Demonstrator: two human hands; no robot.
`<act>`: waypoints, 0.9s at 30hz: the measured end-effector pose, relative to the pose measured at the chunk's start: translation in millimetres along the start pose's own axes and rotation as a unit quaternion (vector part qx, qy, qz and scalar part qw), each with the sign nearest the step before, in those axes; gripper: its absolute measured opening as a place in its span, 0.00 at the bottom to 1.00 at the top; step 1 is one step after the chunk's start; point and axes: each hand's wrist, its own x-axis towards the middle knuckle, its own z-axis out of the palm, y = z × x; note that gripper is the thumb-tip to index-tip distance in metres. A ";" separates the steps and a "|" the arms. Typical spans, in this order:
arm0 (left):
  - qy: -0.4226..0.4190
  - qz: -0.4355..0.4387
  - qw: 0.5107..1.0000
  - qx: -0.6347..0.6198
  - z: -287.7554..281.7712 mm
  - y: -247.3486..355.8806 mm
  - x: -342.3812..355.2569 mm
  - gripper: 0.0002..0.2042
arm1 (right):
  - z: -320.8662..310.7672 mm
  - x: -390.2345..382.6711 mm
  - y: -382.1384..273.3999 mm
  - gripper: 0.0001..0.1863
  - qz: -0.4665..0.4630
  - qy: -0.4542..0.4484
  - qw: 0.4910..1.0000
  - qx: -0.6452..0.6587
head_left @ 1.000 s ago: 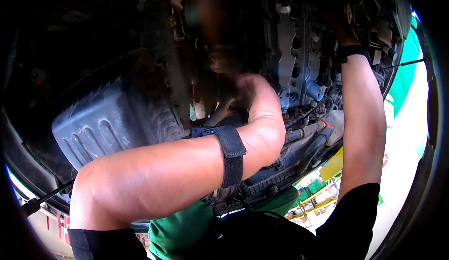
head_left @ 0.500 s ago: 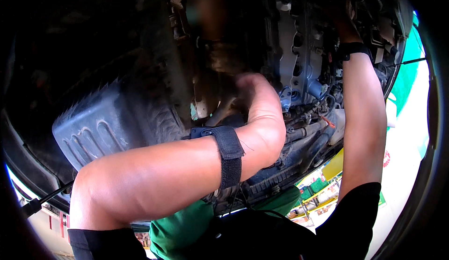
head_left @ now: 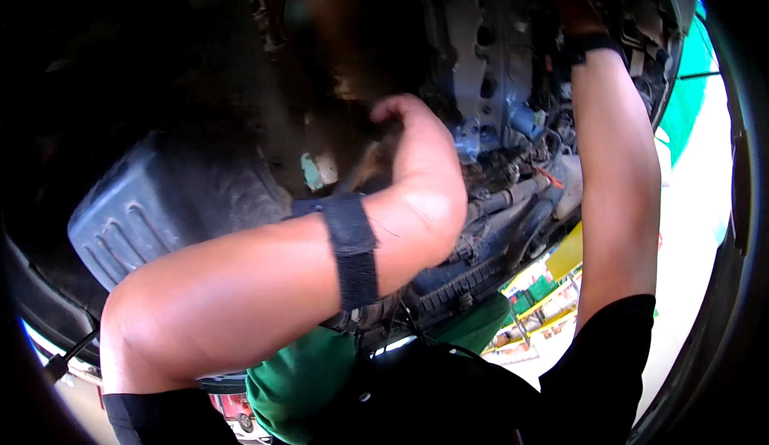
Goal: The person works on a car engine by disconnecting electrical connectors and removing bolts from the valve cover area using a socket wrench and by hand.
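My left hand [head_left: 407, 111] is bent at the wrist and reaches into the dark middle of a vehicle's engine bay. Its thumb side shows curled, while shadow hides the other fingers and anything they touch. A black strap [head_left: 352, 251] wraps the left forearm. Just right of this hand lies a grey metal engine part [head_left: 473, 68] with a row of holes, and a blue-grey round fitting [head_left: 525, 120] near its lower end. My right hand [head_left: 580, 8] is deep in shadow at the upper right, beyond a black wristband [head_left: 594, 44]. Its fingers cannot be made out.
A grey ribbed cover [head_left: 132, 217] stands at the left. Hoses [head_left: 505, 197] and an orange-red clip [head_left: 551, 177] lie between my arms. Thin dark rods show at the left [head_left: 60, 362] and right [head_left: 701, 76] edges. Green cloth [head_left: 304, 381] hangs below my left arm.
The whole view has shifted, so the engine bay sits a little farther up and left. My left hand has moved slightly left against the engine; my right hand stays in about the same place.
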 end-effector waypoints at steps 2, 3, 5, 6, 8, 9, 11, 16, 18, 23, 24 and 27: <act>-0.001 -0.029 1.000 0.011 3.1 4.2 -2.3 0.20 | 7.3 3.8 -6.6 0.24 -0.004 -0.008 1.000 0.029; 0.050 -0.072 0.996 0.023 7.0 5.0 -5.0 0.20 | 5.1 6.8 -13.3 0.24 -0.005 -0.008 0.999 0.039; 0.029 -0.057 0.997 0.036 9.4 5.4 -0.1 0.23 | 3.2 2.8 -18.5 0.24 0.001 -0.012 0.999 0.053; 0.018 -0.048 0.998 0.040 8.2 4.9 -0.7 0.23 | 2.5 2.9 -19.1 0.24 0.005 -0.015 0.998 0.057; 0.038 -0.020 0.998 0.047 9.5 -0.8 -4.6 0.24 | 1.0 4.4 -20.8 0.24 0.010 -0.021 0.997 0.068; 0.061 0.006 0.997 0.054 8.5 -2.4 -7.6 0.24 | -3.0 4.5 -19.0 0.24 0.015 -0.019 0.997 0.069; 0.062 -0.004 0.997 0.055 6.4 -1.2 -9.5 0.24 | -5.9 6.4 -20.2 0.25 0.019 -0.021 0.997 0.076; 0.050 -0.055 0.996 0.055 3.6 2.7 -17.9 0.23 | -6.0 9.5 -24.7 0.25 0.028 -0.029 0.994 0.098; 0.055 -0.059 0.995 0.050 -4.5 0.2 -30.0 0.24 | -7.6 10.2 -24.2 0.25 0.036 -0.033 0.993 0.104; 0.026 -0.071 0.996 0.054 -9.7 0.9 -30.3 0.24 | -12.8 10.4 -29.7 0.26 0.064 -0.043 0.989 0.128; 0.021 -0.073 0.996 0.054 -7.8 1.8 -26.6 0.24 | -17.5 8.7 -33.8 0.26 0.080 -0.074 0.992 0.066; 0.017 -0.083 0.994 0.066 0.6 5.0 -10.4 0.24 | -8.7 15.6 -24.3 0.26 0.052 -0.054 0.996 0.057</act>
